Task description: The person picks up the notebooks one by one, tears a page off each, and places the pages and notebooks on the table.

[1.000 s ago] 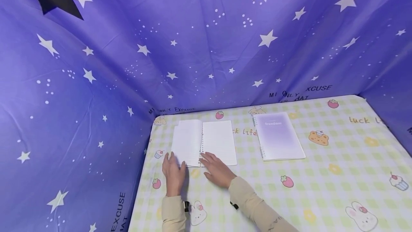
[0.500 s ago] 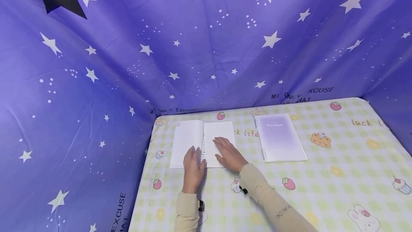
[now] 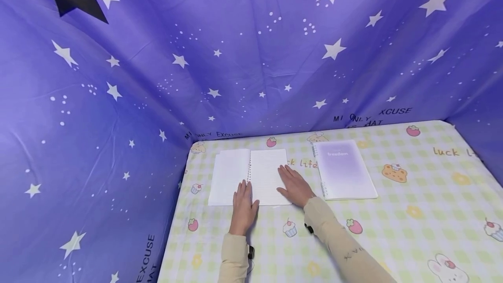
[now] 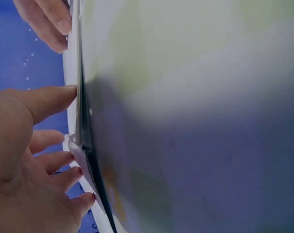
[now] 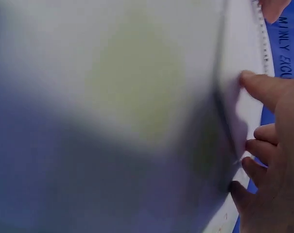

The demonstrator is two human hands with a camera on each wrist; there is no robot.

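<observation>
An open ring-bound notebook (image 3: 267, 174) lies flat on the table, its right page ruled and its left pages slightly uneven at the outer edge. My left hand (image 3: 244, 208) rests on its lower part by the ring spine, fingers straight and pointing away from me. At the right page's outer edge, my right hand (image 3: 296, 186) lies with fingers extended. In the left wrist view the left thumb and fingertips (image 4: 69, 92) touch the notebook's near edge. The right wrist view shows the right fingertips (image 5: 246, 77) on the page by its side edge.
A closed spiral notebook (image 3: 346, 171) with a purple cover reading "freedom" lies to the right of my right hand. A green-checked cloth (image 3: 314, 257) with cartoon prints covers the table. Purple star-printed curtains (image 3: 235, 69) rise behind and at both sides.
My left hand has moved right from the left page's outer edge to the spine. My right hand has slid right from the spine across the page to its outer edge.
</observation>
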